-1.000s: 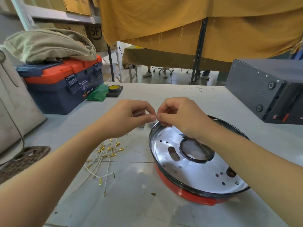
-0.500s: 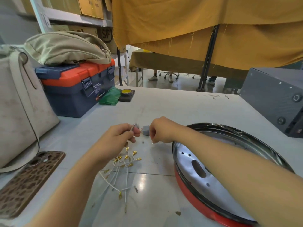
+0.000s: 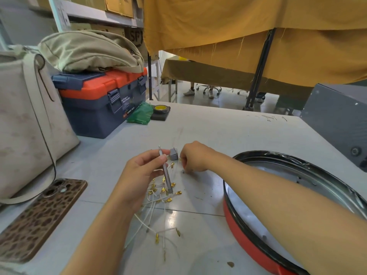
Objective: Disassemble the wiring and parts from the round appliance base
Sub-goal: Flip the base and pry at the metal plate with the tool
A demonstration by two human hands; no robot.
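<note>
The round appliance base [image 3: 258, 241], red outside with a black rim and shiny metal inside, lies at the right. My left hand [image 3: 142, 173] grips a thin grey screwdriver [image 3: 166, 175], tip pointing up. Just beyond it a small grey part [image 3: 173, 154] sits on the table. My right hand [image 3: 193, 157] reaches across the base's rim, fingers curled down onto the table at a tiny dark screw [image 3: 182, 172]; whether they pinch it is hidden. Loose white wires with gold terminals [image 3: 158, 197] lie under and in front of my left hand.
A phone in a spotted brown case [image 3: 39, 217] lies at the near left beside a beige bag [image 3: 25, 124]. A blue and orange toolbox [image 3: 103, 100], a green cloth [image 3: 140, 115] and a tape roll [image 3: 160, 110] stand at the back left. A grey metal box [image 3: 337, 120] sits far right.
My view swung left and the hands moved off the base to the table beside the wires. The left hand now shows the screwdriver held upright. The right hand has lowered to the tabletop.
</note>
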